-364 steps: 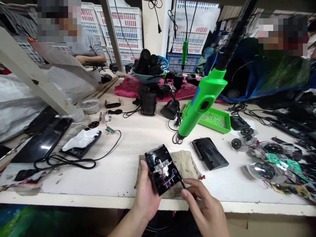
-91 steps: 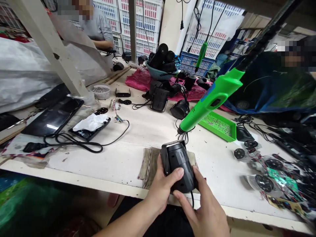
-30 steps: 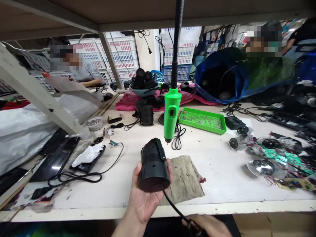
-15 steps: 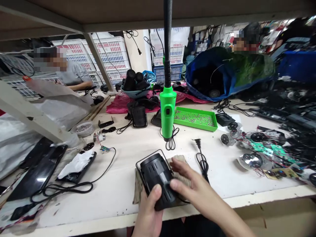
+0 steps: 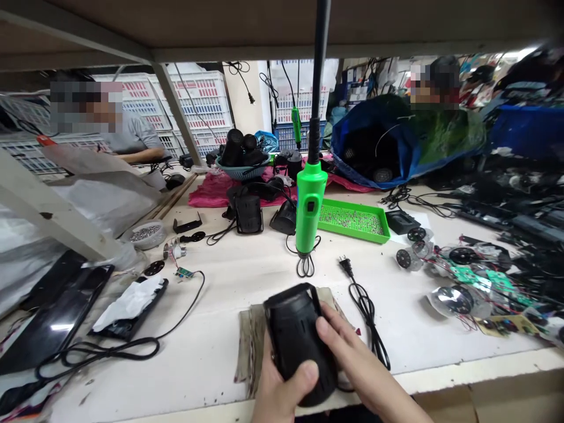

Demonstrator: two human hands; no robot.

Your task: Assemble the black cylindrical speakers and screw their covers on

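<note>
Both hands hold a black plastic lamp housing [image 5: 296, 338] over a worn cloth pad [image 5: 251, 341] at the table's near edge. My left hand [image 5: 282, 393] grips the housing from below, thumb across its lower end. My right hand [image 5: 348, 358] wraps its right side with fingers curled on it. The housing's black power cord with plug [image 5: 363, 302] lies on the table to the right. A green electric screwdriver [image 5: 308, 208] hangs from above, just behind the housing.
A green tray of screws [image 5: 355, 218] sits behind the screwdriver. Circuit boards, reflectors and wires [image 5: 467, 282] crowd the right side. Black panels, a cable and a small bowl of screws [image 5: 147, 234] lie left. Two other people sit at the far side.
The housing has turned and moved slightly right in my hands; my right hand now grips its side. The view shifted a little left, and the screwdriver swings.
</note>
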